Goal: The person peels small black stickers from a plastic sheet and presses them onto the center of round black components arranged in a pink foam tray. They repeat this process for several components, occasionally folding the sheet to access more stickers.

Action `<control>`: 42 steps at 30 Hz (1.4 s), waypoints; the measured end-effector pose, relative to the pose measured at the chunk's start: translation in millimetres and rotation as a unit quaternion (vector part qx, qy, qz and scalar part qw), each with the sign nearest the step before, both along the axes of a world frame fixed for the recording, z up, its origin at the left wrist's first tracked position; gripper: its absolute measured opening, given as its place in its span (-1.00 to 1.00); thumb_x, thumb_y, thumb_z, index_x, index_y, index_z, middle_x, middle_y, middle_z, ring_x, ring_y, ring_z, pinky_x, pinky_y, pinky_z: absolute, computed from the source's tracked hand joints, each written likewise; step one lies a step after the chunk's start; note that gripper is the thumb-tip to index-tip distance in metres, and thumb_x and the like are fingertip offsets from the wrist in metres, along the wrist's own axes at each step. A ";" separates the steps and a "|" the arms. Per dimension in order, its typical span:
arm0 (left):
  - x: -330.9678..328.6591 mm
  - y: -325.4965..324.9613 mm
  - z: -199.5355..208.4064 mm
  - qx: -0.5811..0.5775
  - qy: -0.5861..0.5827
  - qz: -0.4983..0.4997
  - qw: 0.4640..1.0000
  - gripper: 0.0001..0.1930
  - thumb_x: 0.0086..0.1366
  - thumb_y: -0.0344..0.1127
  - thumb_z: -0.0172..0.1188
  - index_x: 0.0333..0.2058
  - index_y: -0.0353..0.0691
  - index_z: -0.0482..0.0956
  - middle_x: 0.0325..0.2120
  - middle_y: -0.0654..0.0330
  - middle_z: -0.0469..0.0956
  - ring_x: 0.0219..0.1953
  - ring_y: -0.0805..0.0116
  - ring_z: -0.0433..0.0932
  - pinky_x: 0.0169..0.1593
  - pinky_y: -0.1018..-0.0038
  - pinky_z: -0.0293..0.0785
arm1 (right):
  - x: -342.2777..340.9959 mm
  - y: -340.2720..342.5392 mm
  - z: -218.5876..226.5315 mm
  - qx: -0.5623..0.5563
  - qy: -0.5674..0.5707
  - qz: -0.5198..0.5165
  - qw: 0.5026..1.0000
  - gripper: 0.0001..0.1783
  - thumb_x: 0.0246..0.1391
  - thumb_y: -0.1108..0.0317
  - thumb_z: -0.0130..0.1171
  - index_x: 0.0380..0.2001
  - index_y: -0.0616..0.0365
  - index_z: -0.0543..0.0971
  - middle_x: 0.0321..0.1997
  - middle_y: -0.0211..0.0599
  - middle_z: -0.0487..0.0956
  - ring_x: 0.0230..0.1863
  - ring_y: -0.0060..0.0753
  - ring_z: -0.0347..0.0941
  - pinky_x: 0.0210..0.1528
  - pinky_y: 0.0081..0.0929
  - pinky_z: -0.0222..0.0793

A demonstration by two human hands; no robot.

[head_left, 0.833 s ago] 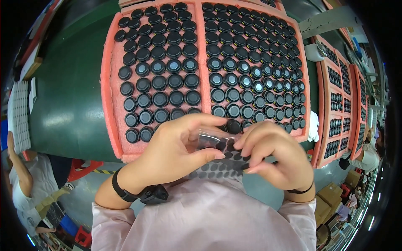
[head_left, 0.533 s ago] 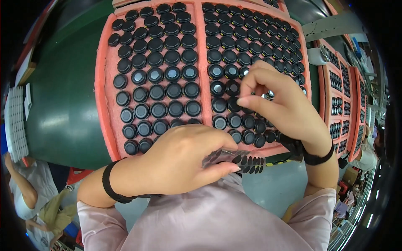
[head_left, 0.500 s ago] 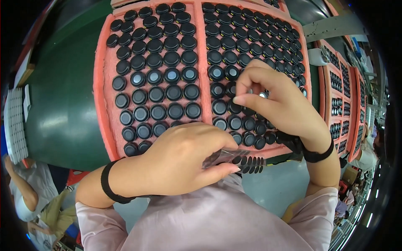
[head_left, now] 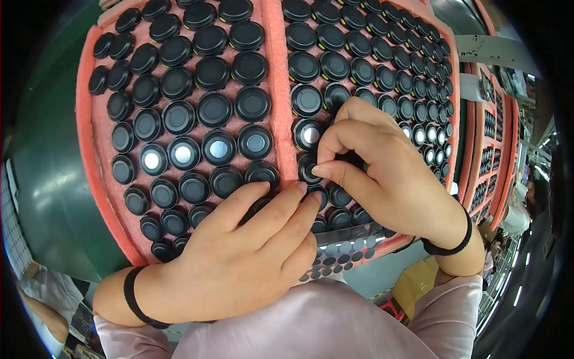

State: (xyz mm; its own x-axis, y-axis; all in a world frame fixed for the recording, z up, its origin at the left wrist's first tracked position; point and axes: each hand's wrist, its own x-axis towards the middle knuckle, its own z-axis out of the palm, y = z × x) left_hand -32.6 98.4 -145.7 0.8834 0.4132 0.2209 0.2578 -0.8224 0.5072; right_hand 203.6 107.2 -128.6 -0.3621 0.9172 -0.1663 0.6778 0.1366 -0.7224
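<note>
Many round black caps [head_left: 214, 109] stand in rows in a pink foam tray [head_left: 89, 131], some with bright reflections on their flat tops. My right hand [head_left: 382, 170] is closed in a pinch, thumb and index fingertips at a black cap [head_left: 308, 169] just right of the tray's divider. Whatever lies between those fingertips is hidden. My left hand [head_left: 257, 245] lies over the near caps, fingers stretched toward the divider. A clear sheet of dark round stickers [head_left: 344, 258] sticks out from under that hand, which appears to hold it; the thumb is hidden.
A foam divider [head_left: 280, 102] splits the tray in two. Dark green table surface [head_left: 54, 155] shows at the left. More pink trays of caps [head_left: 487, 128] stand at the right beside a metal bar [head_left: 496, 49]. Other people are partly visible at both sides.
The view is closer to the tray. My left hand has turned palm down, its fingers now reaching over the caps near the divider. My right pinch has come down to a cap beside the divider.
</note>
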 end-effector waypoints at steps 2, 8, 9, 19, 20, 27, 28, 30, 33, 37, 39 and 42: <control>-0.5 1.8 1.7 -0.002 0.008 -0.003 1.000 -0.83 0.13 -0.24 0.20 -0.38 -0.20 0.57 0.06 0.08 0.60 0.13 0.14 0.54 0.23 0.09 0.35 | -1.2 0.5 -1.3 0.005 -0.003 -0.001 1.000 -0.86 0.02 0.54 0.34 -0.39 0.20 0.55 -0.37 -0.27 0.39 -0.27 -0.20 0.35 -0.18 -0.35 0.27; 0.5 2.3 -0.1 0.006 0.024 -0.014 1.000 -0.78 0.12 -0.18 0.20 -0.41 -0.23 0.60 0.07 0.04 0.60 0.19 0.16 0.52 0.34 -0.01 0.26 | -1.1 -1.4 -1.1 0.011 -0.013 0.000 1.000 -0.85 0.00 0.54 0.36 -0.40 0.20 0.55 -0.35 -0.26 0.41 -0.26 -0.18 0.36 -0.18 -0.34 0.27; 0.2 2.2 0.3 0.005 0.024 -0.013 1.000 -0.78 0.12 -0.18 0.20 -0.41 -0.23 0.60 0.07 0.04 0.60 0.19 0.16 0.52 0.34 -0.01 0.26 | -1.5 -1.4 -1.2 0.014 -0.017 0.001 1.000 -0.85 -0.01 0.54 0.36 -0.40 0.20 0.55 -0.35 -0.25 0.41 -0.26 -0.17 0.36 -0.18 -0.33 0.27; -0.5 1.3 2.4 -0.032 0.034 -0.014 0.999 -0.67 0.04 -0.06 0.27 -0.37 -0.22 0.60 0.11 0.03 0.57 0.21 0.14 0.51 0.38 -0.04 0.19 | -3.5 -2.4 -3.3 0.038 -0.025 0.001 0.999 -0.84 -0.02 0.55 0.36 -0.41 0.19 0.54 -0.34 -0.24 0.40 -0.26 -0.13 0.36 -0.19 -0.31 0.27; -0.5 1.4 2.4 -0.034 0.034 -0.014 0.999 -0.66 0.03 -0.06 0.27 -0.37 -0.22 0.60 0.12 0.03 0.57 0.21 0.14 0.51 0.38 -0.04 0.19 | -3.7 -2.3 -3.4 0.038 -0.025 0.001 0.999 -0.84 -0.02 0.55 0.36 -0.41 0.19 0.54 -0.34 -0.24 0.40 -0.26 -0.13 0.36 -0.19 -0.31 0.27; -1.0 2.1 3.3 -0.034 0.038 -0.017 0.999 -0.65 0.01 -0.05 0.29 -0.37 -0.22 0.60 0.12 0.04 0.56 0.22 0.14 0.50 0.38 -0.04 0.18 | -6.0 -3.3 -5.0 0.053 -0.037 -0.003 0.998 -0.82 -0.05 0.56 0.37 -0.42 0.19 0.53 -0.34 -0.22 0.40 -0.26 -0.10 0.37 -0.19 -0.30 0.28; -1.0 2.5 3.5 -0.035 0.039 -0.018 0.998 -0.65 0.01 -0.05 0.30 -0.36 -0.22 0.61 0.12 0.04 0.56 0.22 0.14 0.50 0.38 -0.04 0.18 | -6.2 -3.5 -5.6 0.054 -0.037 -0.002 0.998 -0.82 -0.05 0.56 0.37 -0.42 0.19 0.53 -0.34 -0.22 0.40 -0.26 -0.10 0.37 -0.19 -0.30 0.28; -0.9 3.1 3.9 -0.035 0.040 -0.020 0.998 -0.65 0.00 -0.05 0.31 -0.37 -0.22 0.61 0.13 0.04 0.56 0.22 0.15 0.50 0.38 -0.04 0.18 | -6.3 -3.7 -6.7 0.060 -0.037 -0.007 0.997 -0.81 -0.06 0.57 0.37 -0.41 0.20 0.52 -0.34 -0.21 0.40 -0.28 -0.08 0.37 -0.20 -0.28 0.29; -0.6 4.2 4.6 -0.034 0.042 -0.024 0.998 -0.65 -0.02 -0.06 0.32 -0.37 -0.22 0.61 0.13 0.05 0.55 0.22 0.15 0.50 0.38 -0.04 0.18 | -5.3 -1.9 -6.2 0.057 -0.039 -0.011 0.998 -0.81 -0.06 0.58 0.37 -0.41 0.21 0.52 -0.34 -0.21 0.41 -0.29 -0.08 0.37 -0.20 -0.28 0.30; 0.0 6.2 4.2 -0.038 0.040 -0.030 0.998 -0.64 -0.02 -0.07 0.34 -0.35 -0.23 0.60 0.14 0.03 0.55 0.23 0.12 0.49 0.39 -0.02 0.18 | -1.7 -2.3 1.1 0.041 -0.034 -0.022 0.998 -0.80 -0.05 0.57 0.37 -0.39 0.21 0.52 -0.34 -0.23 0.43 -0.31 -0.10 0.39 -0.21 -0.28 0.31; -0.7 6.7 1.1 -0.048 0.015 -0.021 0.999 -0.63 0.02 -0.06 0.35 -0.32 -0.23 0.60 0.08 0.02 0.57 0.16 0.10 0.52 0.29 0.03 0.29 | -0.6 -4.6 10.6 0.031 -0.019 -0.036 0.999 -0.80 -0.04 0.56 0.38 -0.38 0.19 0.53 -0.33 -0.25 0.47 -0.30 -0.12 0.42 -0.20 -0.29 0.33; -2.4 6.1 1.3 -0.055 -0.020 0.002 0.998 -0.62 0.04 -0.07 0.38 -0.29 -0.24 0.60 -0.02 0.02 0.59 0.05 0.09 0.55 0.16 0.09 0.38 | 3.0 -14.9 32.2 0.002 0.031 -0.001 1.000 -0.81 -0.03 0.49 0.41 -0.36 0.16 0.56 -0.29 -0.27 0.52 -0.28 -0.16 0.44 -0.20 -0.30 0.34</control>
